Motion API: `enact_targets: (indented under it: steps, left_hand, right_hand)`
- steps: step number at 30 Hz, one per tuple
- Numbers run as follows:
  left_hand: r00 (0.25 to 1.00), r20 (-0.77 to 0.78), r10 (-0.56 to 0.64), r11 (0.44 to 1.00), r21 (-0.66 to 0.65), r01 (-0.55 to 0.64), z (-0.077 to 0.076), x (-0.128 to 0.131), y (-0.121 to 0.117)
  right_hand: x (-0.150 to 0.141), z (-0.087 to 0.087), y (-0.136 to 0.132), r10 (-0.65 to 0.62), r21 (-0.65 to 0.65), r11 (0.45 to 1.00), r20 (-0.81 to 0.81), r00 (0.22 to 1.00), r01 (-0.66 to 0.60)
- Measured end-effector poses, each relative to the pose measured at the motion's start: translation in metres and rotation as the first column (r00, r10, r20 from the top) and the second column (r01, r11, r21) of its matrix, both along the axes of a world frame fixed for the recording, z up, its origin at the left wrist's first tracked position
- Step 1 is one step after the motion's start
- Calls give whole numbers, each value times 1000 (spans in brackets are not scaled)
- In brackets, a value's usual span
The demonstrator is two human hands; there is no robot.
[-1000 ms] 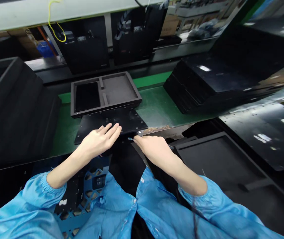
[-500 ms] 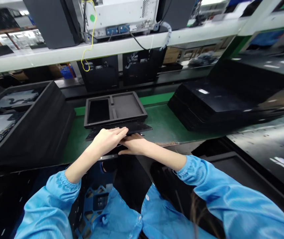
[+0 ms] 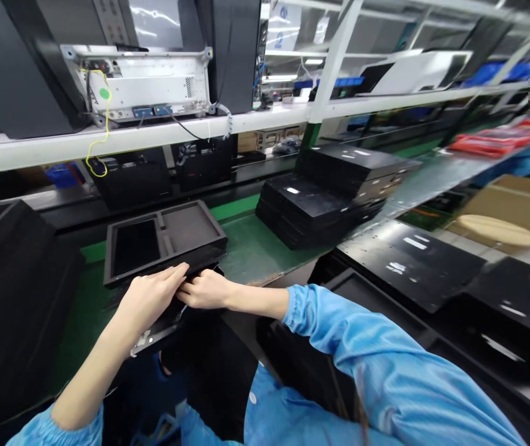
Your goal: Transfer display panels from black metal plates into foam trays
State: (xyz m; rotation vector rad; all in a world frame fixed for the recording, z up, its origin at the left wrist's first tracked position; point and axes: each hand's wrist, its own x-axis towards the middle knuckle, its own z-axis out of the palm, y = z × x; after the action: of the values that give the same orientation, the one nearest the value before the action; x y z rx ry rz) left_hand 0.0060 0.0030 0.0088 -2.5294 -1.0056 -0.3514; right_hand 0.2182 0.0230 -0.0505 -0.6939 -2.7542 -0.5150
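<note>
My left hand (image 3: 156, 294) lies along a dark flat panel (image 3: 204, 259) at the bench's front edge, fingers together and tips bent down onto it. Right beside it, my right hand (image 3: 207, 290) is closed with its fingers curled on the panel's near side; the fingertips are hidden. Below the hands shows a metal edge (image 3: 151, 339) with a small light dot. Just behind them a grey foam tray (image 3: 216, 226) with two recesses sits on the green bench. A flat black piece (image 3: 135, 246) fills its left recess.
Stacked black panels (image 3: 311, 195) stand to the right on the bench. At the left is a tall black foam block (image 3: 9, 297). A white shelf (image 3: 265, 121) with a white device (image 3: 153, 83) runs above. A black metal plate (image 3: 408, 260) lies at the right.
The view has turned to the right, so the bench things sit further left. My left hand has come off the top of my right hand, which now shows more fully with its fingers curled.
</note>
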Motion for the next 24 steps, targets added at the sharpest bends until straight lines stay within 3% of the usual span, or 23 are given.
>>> enact_targets:
  steps: [3,6,8,10,12,14,17,20,22,24]
  left_hand:
    - [1000,26,3,1000,-1,-3,0,2,2]
    - [997,72,7,998,-62,-2,3,4,-2]
    - [996,86,6,993,-117,5,3,6,-7]
    - [997,80,4,991,-132,7,-5,7,-14]
    - [998,60,-16,994,-109,22,-23,7,-22]
    - [999,35,-38,995,-88,41,-47,8,-32]
    - [999,22,-42,995,-86,43,-81,12,-44]
    - [996,77,-51,998,-32,54,-95,14,-51]
    - [986,156,-50,999,9,49,-91,9,-53]
    - [968,251,-6,1000,0,6,-86,-1,-54]
  right_hand:
    - [18,13,-23,7,86,996,-29,1000,-5]
    - [50,37,-66,61,71,996,-75,995,-56]
    - [80,58,-97,43,-53,997,-76,996,-48]
    - [115,76,-123,-59,-227,973,-94,994,36]
    - [152,86,-141,-171,-366,925,-150,974,106]
    - [182,87,-151,-333,-473,862,-260,906,181]
    - [207,77,-151,-565,-532,793,-460,685,297]
    - [206,66,-132,-689,-562,723,-632,355,401]
    - [196,63,-106,-727,-667,673,-676,121,321]
    - [179,64,-69,-765,-766,638,-642,-57,77]
